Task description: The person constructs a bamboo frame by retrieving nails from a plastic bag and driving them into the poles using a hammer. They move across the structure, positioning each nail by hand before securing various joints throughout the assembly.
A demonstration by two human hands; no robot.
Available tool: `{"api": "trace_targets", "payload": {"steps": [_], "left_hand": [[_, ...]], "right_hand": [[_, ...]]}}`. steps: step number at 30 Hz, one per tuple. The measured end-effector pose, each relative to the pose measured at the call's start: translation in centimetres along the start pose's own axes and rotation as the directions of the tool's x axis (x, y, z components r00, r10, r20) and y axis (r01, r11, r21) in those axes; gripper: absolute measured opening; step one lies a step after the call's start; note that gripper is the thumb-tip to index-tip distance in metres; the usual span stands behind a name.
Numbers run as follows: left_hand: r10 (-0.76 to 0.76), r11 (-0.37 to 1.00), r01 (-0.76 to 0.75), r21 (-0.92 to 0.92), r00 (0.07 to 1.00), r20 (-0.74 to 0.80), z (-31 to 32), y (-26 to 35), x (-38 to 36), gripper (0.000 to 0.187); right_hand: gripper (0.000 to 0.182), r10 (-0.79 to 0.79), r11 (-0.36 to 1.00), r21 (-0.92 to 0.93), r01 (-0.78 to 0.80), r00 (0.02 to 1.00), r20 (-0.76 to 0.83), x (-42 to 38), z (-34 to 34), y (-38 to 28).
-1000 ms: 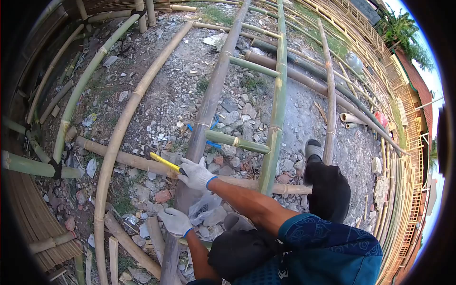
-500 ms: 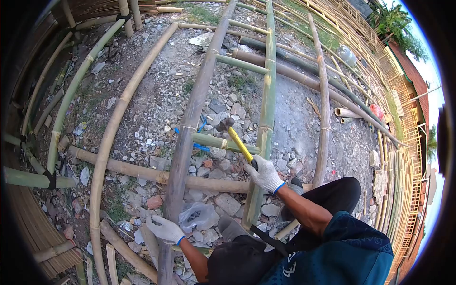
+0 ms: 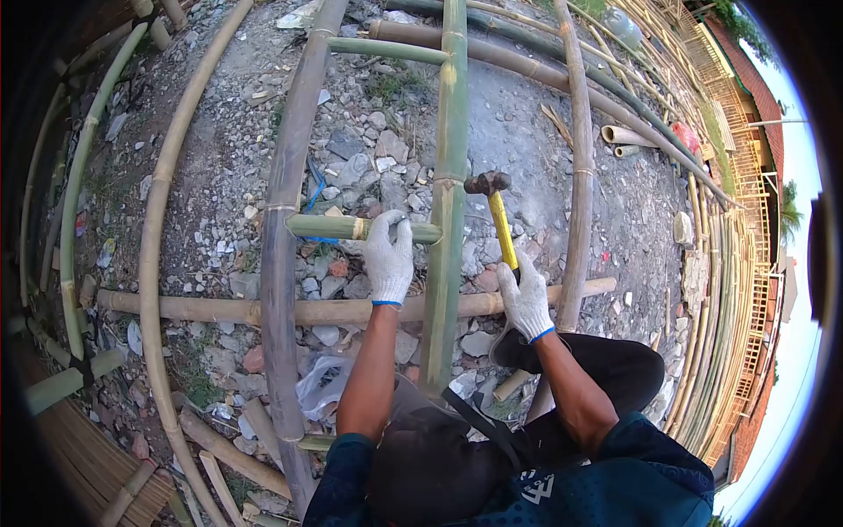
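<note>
While the person crouches over a bamboo frame laid on stony ground, the left hand (image 3: 389, 261), in a white knit glove, wraps its fingers over a short green bamboo crosspiece (image 3: 351, 228) and closes around it near its right end. That crosspiece lies level between a dark grey bamboo pole (image 3: 279, 176) on the left and an upright green bamboo pole (image 3: 450, 132) on the right, its end meeting the green pole just beside the gloved fingers. A bit of blue cord (image 3: 314, 189) shows where the crosspiece joins the grey pole. The right hand (image 3: 525, 300), gloved the same way, is clenched around the yellow handle of a hammer (image 3: 499, 220); the hammer stands nearly upright, its dark head raised just right of the green pole and apart from it. Beneath both hands a tan bamboo pole (image 3: 219, 309) runs crosswise over the gravel. A thinner tan pole (image 3: 580, 158) stands to the right of the hammer, and a crumpled plastic bag (image 3: 320, 395) lies near the person's left elbow.
</note>
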State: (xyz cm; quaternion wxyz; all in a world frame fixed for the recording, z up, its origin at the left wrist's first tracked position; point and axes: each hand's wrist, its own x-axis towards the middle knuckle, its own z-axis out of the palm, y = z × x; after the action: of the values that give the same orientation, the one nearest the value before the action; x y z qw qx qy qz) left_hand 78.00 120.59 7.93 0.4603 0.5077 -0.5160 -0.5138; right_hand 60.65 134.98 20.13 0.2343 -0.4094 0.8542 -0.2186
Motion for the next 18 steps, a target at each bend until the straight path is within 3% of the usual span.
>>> {"api": "trace_targets", "payload": {"steps": [3, 4, 7, 14, 18], "left_hand": [[0.117, 0.967, -0.146, 0.209, 0.982, 0.145, 2.3, -0.6, -0.9, 0.015], [0.131, 0.948, -0.182, 0.262, 0.971, 0.202, 2.9, -0.8, -1.8, 0.015], [0.287, 0.865, -0.345, 0.365, 0.936, 0.206, 4.7, -1.2, -2.7, 0.013], [0.312, 0.841, -0.333, 0.427, 0.942, 0.121, 7.1, -3.6, -3.2, 0.01], [0.305, 0.852, -0.317, 0.417, 0.947, 0.096, 7.1, -3.6, -3.2, 0.01]], "right_hand": [[0.03, -0.132, 0.98, 0.135, 0.143, 0.987, -0.088, -1.4, -0.3, 2.0], [0.026, -0.163, 0.981, 0.08, 0.174, 0.979, -0.124, -1.7, -0.4, 2.4], [0.023, -0.073, 0.997, 0.025, 0.073, 0.997, 0.0, -1.3, -0.7, 3.8], [0.021, -0.159, 0.985, 0.07, 0.158, 0.987, 0.013, -0.7, -0.7, 3.2], [0.025, -0.083, 0.997, 0.013, 0.082, 0.992, 0.099, -1.1, 0.1, 3.6]]}}
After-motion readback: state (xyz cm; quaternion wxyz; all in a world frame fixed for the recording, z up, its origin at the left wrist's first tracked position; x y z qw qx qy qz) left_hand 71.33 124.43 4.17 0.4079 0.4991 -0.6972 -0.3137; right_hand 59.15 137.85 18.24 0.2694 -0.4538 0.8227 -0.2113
